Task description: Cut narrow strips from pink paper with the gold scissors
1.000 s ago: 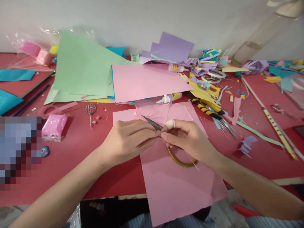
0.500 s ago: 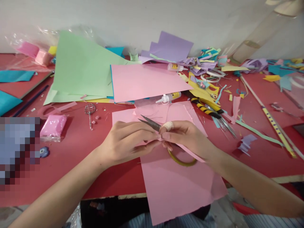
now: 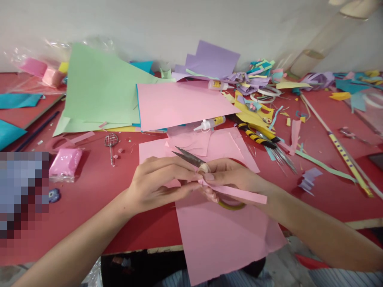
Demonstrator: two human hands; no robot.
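Observation:
My left hand (image 3: 163, 175) pinches the end of a narrow pink paper strip (image 3: 239, 193) with its fingertips. Meeting it there, my right hand (image 3: 230, 175) is closed on the same end, thumb on top, and the strip's free length trails off to the right across that hand. A pair of scissors (image 3: 190, 156) also rests in the right hand, blades pointing up and left, one yellowish handle loop showing below the palm. A whitish wrap covers one right finger. Beneath both hands lies a large pink paper sheet (image 3: 221, 235) that hangs over the table's front edge.
Behind the hands lie a glue bottle (image 3: 211, 123), green paper (image 3: 101, 87) and another pink sheet (image 3: 182, 103). Yellow-black pliers (image 3: 254, 133) and tweezers (image 3: 283, 157) are to the right, near paper scraps. A pink clay packet (image 3: 66, 163) and a small wire whisk (image 3: 111, 141) lie left.
The strip's free length has turned flatter and now shows its broad face to the right. The right thumb and scissors have shifted slightly, and the view has moved a little.

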